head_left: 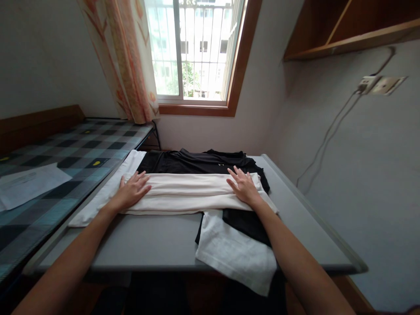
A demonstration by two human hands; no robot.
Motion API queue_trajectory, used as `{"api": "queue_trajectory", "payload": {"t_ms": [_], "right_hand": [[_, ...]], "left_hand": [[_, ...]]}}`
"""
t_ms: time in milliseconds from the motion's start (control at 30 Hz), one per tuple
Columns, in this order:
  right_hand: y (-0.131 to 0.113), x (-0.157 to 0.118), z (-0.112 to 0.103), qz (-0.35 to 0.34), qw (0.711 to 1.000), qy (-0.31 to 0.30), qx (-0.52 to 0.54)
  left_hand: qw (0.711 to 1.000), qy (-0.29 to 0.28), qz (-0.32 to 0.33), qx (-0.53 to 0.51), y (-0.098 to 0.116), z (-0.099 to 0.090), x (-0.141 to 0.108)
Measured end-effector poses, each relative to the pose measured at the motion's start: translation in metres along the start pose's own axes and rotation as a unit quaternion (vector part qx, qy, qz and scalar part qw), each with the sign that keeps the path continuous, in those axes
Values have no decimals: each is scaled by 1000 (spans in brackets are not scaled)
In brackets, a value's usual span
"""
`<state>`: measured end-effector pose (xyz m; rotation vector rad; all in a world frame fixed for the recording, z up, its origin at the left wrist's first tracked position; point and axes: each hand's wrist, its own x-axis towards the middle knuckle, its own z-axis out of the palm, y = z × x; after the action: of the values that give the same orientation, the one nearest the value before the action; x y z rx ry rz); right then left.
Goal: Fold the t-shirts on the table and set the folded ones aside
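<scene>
Left hand: I see my left hand (pixel 133 190) palm down on the left end of the cream folded cloth (pixel 190 192), fingers spread wide, angled up and to the right, gripping nothing.
Right hand: my right hand (pixel 243 187) lies flat near the cloth's other end, open, fingers fanned toward the upper left.
Forearms: both are bare, reaching in from the lower corners and slanting toward each other.
Cream folded cloth: a long band lying crosswise on the tabletop (pixel 147 245), between me and the black garment (pixel 197 162).
White fabric: a pale strip (pixel 98 208) slants along the tabletop's left side.
Near edge: a white piece (pixel 238 253) hangs over it, beside black fabric (pixel 246 223).
Bed: a checked bed (pixel 108 144) at left bears paper (pixel 33 183).
</scene>
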<state>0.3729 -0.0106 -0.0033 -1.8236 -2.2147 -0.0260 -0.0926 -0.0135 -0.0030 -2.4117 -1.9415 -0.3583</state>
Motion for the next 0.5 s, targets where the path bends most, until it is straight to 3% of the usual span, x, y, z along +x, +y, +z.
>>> {"api": "queue_trajectory", "payload": {"t_ms": [67,167,500], "right_hand": [[3,1,2,19,999,-35,-10],[5,0,3,36,995,-89,-22],[20,3,-3,114,987,-103,-42]], "left_hand": [[999,-40,-10,-14,-2,3,2],[998,-52,-15,-23,-5,6,2],[999,-42,-13,-23,-9,7,3]]}}
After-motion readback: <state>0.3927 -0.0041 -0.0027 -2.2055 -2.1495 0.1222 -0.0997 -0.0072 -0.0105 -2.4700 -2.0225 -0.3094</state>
